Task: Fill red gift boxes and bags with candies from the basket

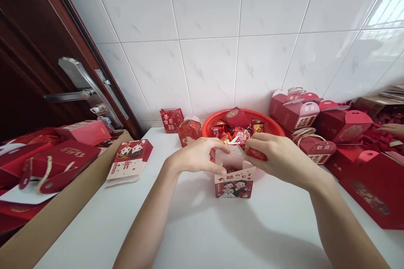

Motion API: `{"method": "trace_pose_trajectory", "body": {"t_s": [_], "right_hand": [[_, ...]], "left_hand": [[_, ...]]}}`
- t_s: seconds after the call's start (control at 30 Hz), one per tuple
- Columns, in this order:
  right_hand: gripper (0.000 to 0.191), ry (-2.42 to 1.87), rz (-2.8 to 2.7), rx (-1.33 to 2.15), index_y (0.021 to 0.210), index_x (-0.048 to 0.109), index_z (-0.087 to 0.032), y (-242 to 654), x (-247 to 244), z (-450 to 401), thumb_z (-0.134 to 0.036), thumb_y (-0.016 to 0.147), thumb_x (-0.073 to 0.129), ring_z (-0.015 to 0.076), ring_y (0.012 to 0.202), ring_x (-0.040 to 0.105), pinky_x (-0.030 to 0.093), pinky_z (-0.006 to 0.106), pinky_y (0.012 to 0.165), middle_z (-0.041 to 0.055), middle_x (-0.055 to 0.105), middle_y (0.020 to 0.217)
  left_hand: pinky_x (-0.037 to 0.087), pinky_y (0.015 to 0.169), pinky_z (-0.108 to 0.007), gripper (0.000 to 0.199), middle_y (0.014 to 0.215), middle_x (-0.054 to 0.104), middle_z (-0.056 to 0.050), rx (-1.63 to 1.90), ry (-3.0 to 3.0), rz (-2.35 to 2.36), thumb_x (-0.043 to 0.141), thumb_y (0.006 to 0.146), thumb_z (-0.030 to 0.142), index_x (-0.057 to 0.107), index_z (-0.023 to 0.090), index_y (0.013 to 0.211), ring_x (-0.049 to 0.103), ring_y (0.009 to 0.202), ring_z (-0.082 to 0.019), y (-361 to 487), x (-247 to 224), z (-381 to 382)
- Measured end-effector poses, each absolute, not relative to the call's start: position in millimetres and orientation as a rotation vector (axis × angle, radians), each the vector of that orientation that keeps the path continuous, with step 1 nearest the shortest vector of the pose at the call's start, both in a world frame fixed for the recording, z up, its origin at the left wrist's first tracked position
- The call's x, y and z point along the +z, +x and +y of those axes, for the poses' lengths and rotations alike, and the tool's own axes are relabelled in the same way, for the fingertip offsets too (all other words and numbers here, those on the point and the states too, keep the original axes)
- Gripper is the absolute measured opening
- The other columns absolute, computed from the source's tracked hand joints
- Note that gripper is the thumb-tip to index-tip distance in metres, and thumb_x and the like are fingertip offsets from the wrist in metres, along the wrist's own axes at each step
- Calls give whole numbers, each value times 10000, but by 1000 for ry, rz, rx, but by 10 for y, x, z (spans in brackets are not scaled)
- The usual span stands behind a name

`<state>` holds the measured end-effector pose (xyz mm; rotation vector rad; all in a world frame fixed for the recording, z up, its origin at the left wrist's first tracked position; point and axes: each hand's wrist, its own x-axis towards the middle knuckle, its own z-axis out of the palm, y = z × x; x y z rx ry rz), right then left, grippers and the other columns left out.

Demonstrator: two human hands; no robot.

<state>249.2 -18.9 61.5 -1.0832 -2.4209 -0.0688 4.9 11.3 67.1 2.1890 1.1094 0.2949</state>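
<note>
A small gift box [233,188] with a cartoon couple on its front stands upright on the white table, its top flaps raised. My left hand [197,155] is at the box's left side, thumb near the front flap and fingers apart, holding nothing. At the upper right of the box, my right hand [277,157] is closed on a red and gold wrapped candy [257,154]. Just behind stands a red plastic basket [274,126] of wrapped candies with a dark red packet on top.
A cardboard carton [72,193] of red boxes lies left, beside a flat printed box [131,160]. Two small red boxes stand near the tiled wall. Red gift boxes [344,124] are piled right, where another person's hand [393,129] shows.
</note>
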Motion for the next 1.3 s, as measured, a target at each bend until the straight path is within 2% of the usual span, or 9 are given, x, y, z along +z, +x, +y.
{"method": "trace_pose_trajectory", "body": {"t_s": [0.27,0.4,0.53,0.63,0.77,0.9,1.0,1.17,1.3], "right_hand": [[158,-936,-2125,350,845,609,-214,2539,728,-240,-341,939,600,169,714,554,443,280,636,37,635,804],[170,-930,-2180,487,871,636,-200,2434,635,-158,-354,937,604,162,717,557,450,275,644,29,639,795],[164,-926,-2157,474,912,693,-208,2359,538,-74,-367,900,658,195,817,586,479,299,700,56,656,866],[173,-928,-2140,509,955,718,-216,2358,517,-42,-367,880,678,193,795,595,480,298,692,47,665,855],[175,-928,-2257,630,977,716,-211,2395,538,-33,-336,920,606,161,708,592,460,272,639,25,686,819],[206,-947,-2272,567,876,706,-209,2430,566,-50,-392,913,620,158,663,556,433,266,597,17,639,719],[273,-959,-2110,525,877,678,-204,2409,559,-76,-467,918,619,157,645,531,415,269,576,15,606,698],[334,-951,-1998,557,832,623,-192,2242,459,-91,-473,978,516,135,596,489,379,261,540,1,570,663],[231,-835,-2160,549,875,661,-193,2145,400,-58,-382,964,562,143,687,563,423,259,619,26,660,781]], "left_hand": [[465,807,-297,504,1181,691,-38,301,2176,1134,835,674,400,699,244,1133,646,1029,-236,49,659,108],[412,673,-275,340,915,691,-6,274,2251,1142,815,683,429,661,196,877,636,868,-205,63,679,102],[382,614,-271,385,752,674,23,289,2192,1125,819,673,440,519,203,717,623,743,-185,65,688,96],[387,627,-277,395,771,693,19,278,2162,1136,828,662,425,506,205,726,629,764,-194,64,687,105],[402,654,-284,370,851,694,0,261,2230,1118,816,666,466,617,193,816,629,811,-205,61,673,137],[457,791,-297,498,1135,706,-39,307,2229,1056,825,671,411,690,224,1113,631,1029,-241,41,641,155],[470,833,-313,572,1265,667,-53,296,2171,1085,827,674,402,675,240,1201,640,1042,-243,29,628,152],[457,803,-303,555,1130,704,-45,278,2197,1126,832,667,416,684,225,1167,636,974,-233,44,648,139],[448,756,-294,468,1018,707,-32,278,2252,1126,827,660,451,706,211,1043,630,944,-238,58,658,137]]}}
